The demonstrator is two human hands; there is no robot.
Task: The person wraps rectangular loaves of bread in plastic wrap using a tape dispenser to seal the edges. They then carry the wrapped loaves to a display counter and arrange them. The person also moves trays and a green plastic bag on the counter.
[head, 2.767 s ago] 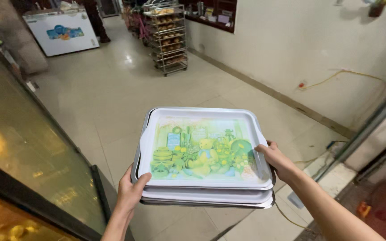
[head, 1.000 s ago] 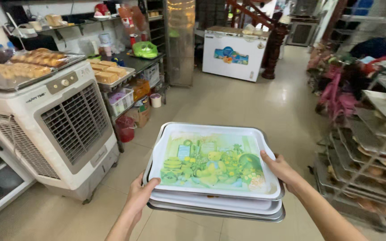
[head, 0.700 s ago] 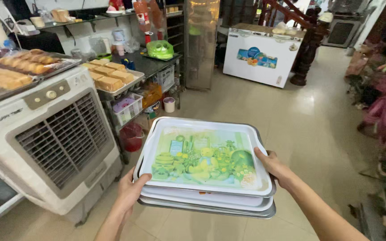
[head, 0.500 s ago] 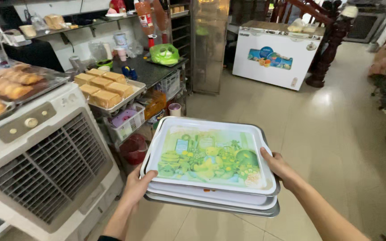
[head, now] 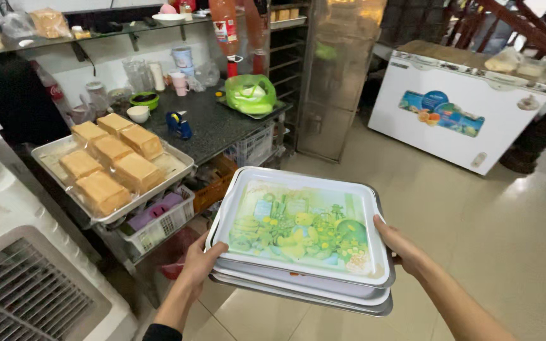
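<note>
I carry a stack of rectangular trays [head: 304, 287] level in front of me; the top one is white with a green and yellow picture, with metal ones beneath. My left hand [head: 200, 260] grips the stack's near left edge, thumb on the rim. My right hand [head: 400, 245] holds the right edge. Ahead on the left, a metal tray [head: 178, 165] bearing several wrapped loaves [head: 112, 165] rests on a dark counter [head: 213, 126].
A white air cooler [head: 26, 278] stands at lower left. The counter carries cups, a green bowl, a tape dispenser [head: 178, 124] and a green bag [head: 251, 93]. Crates sit under it. A white chest freezer [head: 459, 107] stands far right on the tiled floor.
My view has swung left and moved closer to the counter with the loaves. The air cooler slid to the lower left. Both hands keep the same hold on the trays.
</note>
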